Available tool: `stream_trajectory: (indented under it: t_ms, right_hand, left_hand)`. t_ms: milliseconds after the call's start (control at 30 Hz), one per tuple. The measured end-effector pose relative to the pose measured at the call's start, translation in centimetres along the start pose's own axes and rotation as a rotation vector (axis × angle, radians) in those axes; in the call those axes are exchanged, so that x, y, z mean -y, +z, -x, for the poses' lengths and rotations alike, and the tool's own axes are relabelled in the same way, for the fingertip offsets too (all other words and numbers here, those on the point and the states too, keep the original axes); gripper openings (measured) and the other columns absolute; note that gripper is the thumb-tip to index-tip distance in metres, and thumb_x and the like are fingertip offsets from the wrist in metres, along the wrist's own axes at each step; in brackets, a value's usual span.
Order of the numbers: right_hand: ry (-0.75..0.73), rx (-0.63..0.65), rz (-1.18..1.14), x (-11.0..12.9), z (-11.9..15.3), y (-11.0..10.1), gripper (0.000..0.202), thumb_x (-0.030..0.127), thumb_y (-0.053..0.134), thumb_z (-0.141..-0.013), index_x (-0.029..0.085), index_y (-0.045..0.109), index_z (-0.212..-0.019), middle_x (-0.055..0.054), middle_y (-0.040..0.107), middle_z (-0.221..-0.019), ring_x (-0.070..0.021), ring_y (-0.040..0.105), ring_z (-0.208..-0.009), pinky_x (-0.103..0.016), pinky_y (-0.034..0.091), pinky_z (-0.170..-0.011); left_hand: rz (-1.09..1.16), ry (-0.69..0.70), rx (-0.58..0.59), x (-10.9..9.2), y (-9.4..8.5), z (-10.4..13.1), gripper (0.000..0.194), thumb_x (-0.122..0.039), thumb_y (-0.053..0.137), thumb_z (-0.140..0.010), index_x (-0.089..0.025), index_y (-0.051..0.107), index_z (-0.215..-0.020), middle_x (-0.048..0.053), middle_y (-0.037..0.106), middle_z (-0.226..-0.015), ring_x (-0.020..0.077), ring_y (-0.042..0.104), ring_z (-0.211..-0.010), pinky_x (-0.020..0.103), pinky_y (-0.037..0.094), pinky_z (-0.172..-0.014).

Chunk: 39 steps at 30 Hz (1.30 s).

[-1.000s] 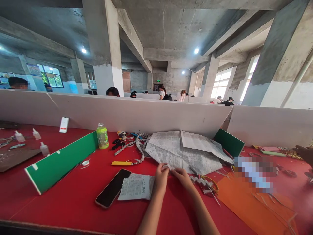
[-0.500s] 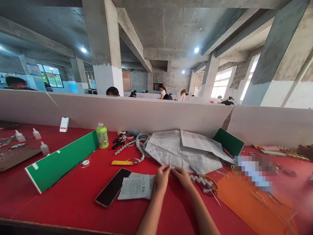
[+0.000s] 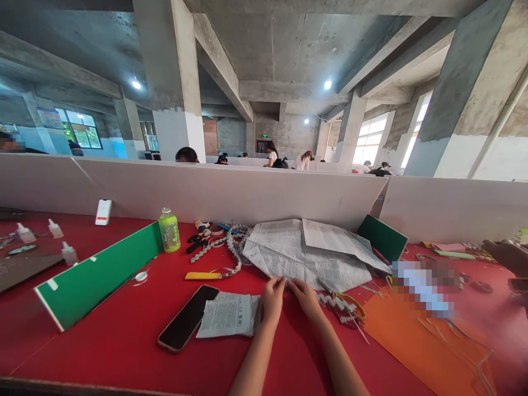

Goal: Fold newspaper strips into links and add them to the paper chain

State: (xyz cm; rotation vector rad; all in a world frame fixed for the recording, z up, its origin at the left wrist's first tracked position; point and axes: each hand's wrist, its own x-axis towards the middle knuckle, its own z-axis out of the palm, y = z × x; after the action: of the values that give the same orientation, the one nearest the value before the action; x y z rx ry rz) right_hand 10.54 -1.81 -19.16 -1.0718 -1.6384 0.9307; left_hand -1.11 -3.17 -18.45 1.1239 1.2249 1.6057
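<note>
My left hand [image 3: 273, 300] and my right hand [image 3: 306, 300] meet with their fingertips over the red table, at the near edge of spread newspaper sheets [image 3: 289, 247]. Both hands are closed in a pinch. Whatever lies between the fingertips is too small to make out. Beside my right hand lie a folded grey-white zigzag strip [image 3: 330, 300] and yellow-handled scissors [image 3: 358, 308], partly covered by the strip. Left of my left wrist, a small folded newspaper piece [image 3: 226, 316] overlaps a dark phone [image 3: 187, 319].
A green divider [image 3: 99, 275] stands at left, with a green bottle [image 3: 169, 231] at its far end. Folded strips and a yellow piece [image 3: 202, 276] lie behind the phone. An orange sheet [image 3: 396, 330] covers the right side. Another person's hand [image 3: 505, 256] shows at far right.
The view has shifted slightly, so the things on the table appear a little further left. My hands keep nearly the same pose. The other person's hand at far right shows more.
</note>
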Motion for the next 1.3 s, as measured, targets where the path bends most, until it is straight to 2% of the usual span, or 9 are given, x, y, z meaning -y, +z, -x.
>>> stream_trajectory:
  t_ms: [333,500,767,867,1100,1300]
  right_hand:
    - [0.032,-0.016,0.019,0.14,0.08,-0.13,0.045,0.059,0.05,-0.076,0.018,0.047,-0.056,0.003,0.043,-0.054,-0.0123,0.037,-0.056,-0.024,0.027,-0.053]
    - [0.03,-0.001,0.011,0.09,0.01,-0.13,0.045,0.058,0.049,-0.077,0.017,0.05,-0.057,0.002,0.046,-0.055,-0.012,0.038,-0.056,-0.024,0.027,-0.053]
    - [0.031,0.006,-0.012,-0.03,-0.01,-0.12,0.042,0.054,0.052,-0.076,0.018,0.048,-0.056,0.003,0.043,-0.054,-0.0116,0.036,-0.055,-0.024,0.026,-0.053]
    - [0.029,0.017,-0.02,0.14,0.01,-0.18,0.041,0.053,0.052,-0.077,0.017,0.049,-0.057,0.003,0.043,-0.054,-0.0113,0.036,-0.055,-0.024,0.026,-0.053]
    - [-0.006,0.013,0.029,0.38,0.12,-0.3,0.041,0.053,0.048,-0.08,0.016,0.055,-0.063,0.001,0.052,-0.059,-0.0128,0.043,-0.058,-0.024,0.031,-0.056]
    - [-0.055,-0.016,0.102,0.7,0.31,-0.45,0.041,0.053,0.045,-0.082,0.017,0.057,-0.065,-0.001,0.055,-0.063,-0.0141,0.046,-0.061,-0.024,0.033,-0.058]
  left_hand:
    - [-0.027,0.024,0.022,-0.45,0.11,0.45,0.02,-0.034,0.061,-0.069,-0.017,0.068,-0.076,0.009,0.069,-0.079,0.0214,0.063,-0.077,0.029,0.048,-0.07]
    - [-0.033,0.041,0.033,-0.44,0.13,0.42,0.018,-0.032,0.059,-0.07,-0.017,0.067,-0.075,0.009,0.069,-0.078,0.021,0.062,-0.075,0.029,0.048,-0.069]
    - [0.0,-0.032,0.026,-0.18,0.24,0.12,0.015,-0.028,0.059,-0.068,-0.016,0.066,-0.073,0.008,0.068,-0.076,0.0198,0.061,-0.073,0.029,0.048,-0.069]
    - [0.062,-0.059,0.027,0.02,0.34,-0.04,0.014,-0.028,0.061,-0.066,-0.015,0.065,-0.071,0.006,0.067,-0.073,0.0184,0.061,-0.071,0.028,0.048,-0.068]
    - [0.352,-0.192,0.117,0.04,0.24,-0.22,0.023,-0.033,0.07,-0.058,-0.013,0.066,-0.067,0.004,0.067,-0.066,0.0168,0.061,-0.064,0.028,0.048,-0.066]
    - [0.43,-0.249,0.134,-0.69,0.09,0.09,0.023,-0.031,0.074,-0.056,-0.012,0.068,-0.069,0.005,0.068,-0.065,0.0164,0.061,-0.064,0.027,0.047,-0.065]
